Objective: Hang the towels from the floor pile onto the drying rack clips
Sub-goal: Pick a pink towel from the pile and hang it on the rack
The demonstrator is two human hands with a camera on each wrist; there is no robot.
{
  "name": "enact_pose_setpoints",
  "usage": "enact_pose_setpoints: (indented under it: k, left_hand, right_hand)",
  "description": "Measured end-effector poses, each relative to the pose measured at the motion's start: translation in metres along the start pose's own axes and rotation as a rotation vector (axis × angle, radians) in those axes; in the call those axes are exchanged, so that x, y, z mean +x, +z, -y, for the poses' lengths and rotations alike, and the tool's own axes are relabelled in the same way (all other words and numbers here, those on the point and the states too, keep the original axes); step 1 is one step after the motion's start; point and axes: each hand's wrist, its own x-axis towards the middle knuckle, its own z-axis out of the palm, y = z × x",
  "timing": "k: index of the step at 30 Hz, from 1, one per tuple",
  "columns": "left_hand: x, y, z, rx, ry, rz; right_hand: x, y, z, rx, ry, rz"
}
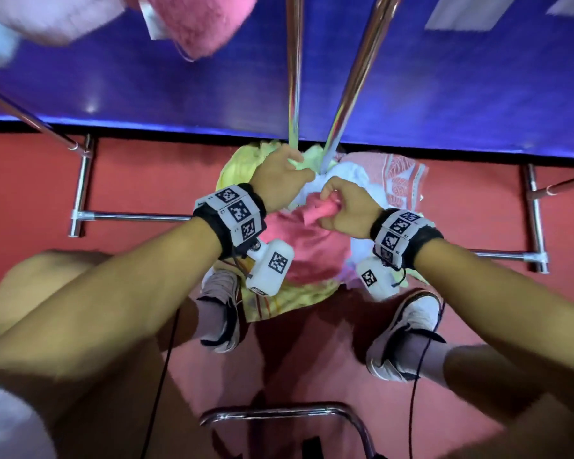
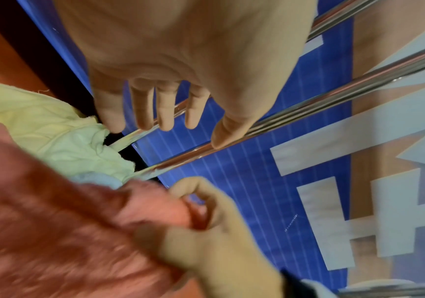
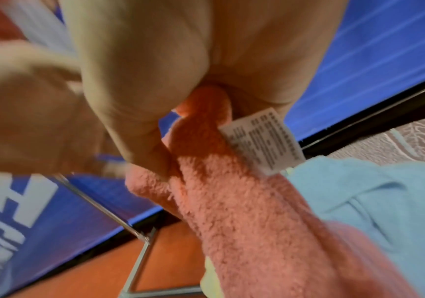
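Your right hand (image 1: 343, 212) pinches the pink towel (image 1: 307, 250); your left hand (image 1: 280, 180) hangs empty, fingers relaxed. Grab a second corner with it, then lift clear of the pile (image 1: 242, 167).

Pink towel (image 1: 307, 246), yellow towel (image 1: 242, 164), perhaps pale-blue towel (image 1: 348, 175).

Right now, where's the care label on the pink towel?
In the right wrist view the white care label sits at the pinched end of the pink towel, just right of the right hand, with the light blue towel below it.
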Motion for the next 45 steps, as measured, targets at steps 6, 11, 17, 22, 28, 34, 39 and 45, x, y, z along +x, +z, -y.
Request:
enact_pose_setpoints:
  k: [6,11,17,22,28,34,39,45]
  left_hand:
    - [-0.068,0.006,-0.039,-0.245,-0.057,0.32]
    - [-0.098,0.004,-0.071,-0.416,0.077,0.239]
    - [-0.128,-0.014,-0.097,-0.438,0.288,-0.025]
    - [-0.145,-0.027,-0.078,-0.332,0.351,-0.24]
    - [-0.159,-0.012,-0.042,0.181,0.294,-0.032]
    - [-0.199,0.024,-0.035,0.042,0.486,0.42]
    - [-0.197,0.028,-0.037,0.136,0.571,0.268]
    - [-0.192,0.022,-0.045,-0.073,0.574,0.078]
  right_hand:
    - [-0.058,-0.033,0.061,0.314,-0.239,-0.223]
    - [-0.111,-0.057,0.088,0.26,-0.324,-0.395]
    - [-0.167,-0.09,0.098,0.356,-0.279,-0.606]
    - [-0.19,-0.086,0.097,0.34,-0.25,-0.745]
    - [-0.212,-0.048,0.109,0.205,-0.248,-0.552]
    - [-0.217,-0.014,0.102,0.225,-0.215,-0.265]
    - [-0.213,-0.014,0.094,0.19,-0.229,-0.44]
    - [-0.216,-0.021,0.09,0.322,-0.269,-0.285]
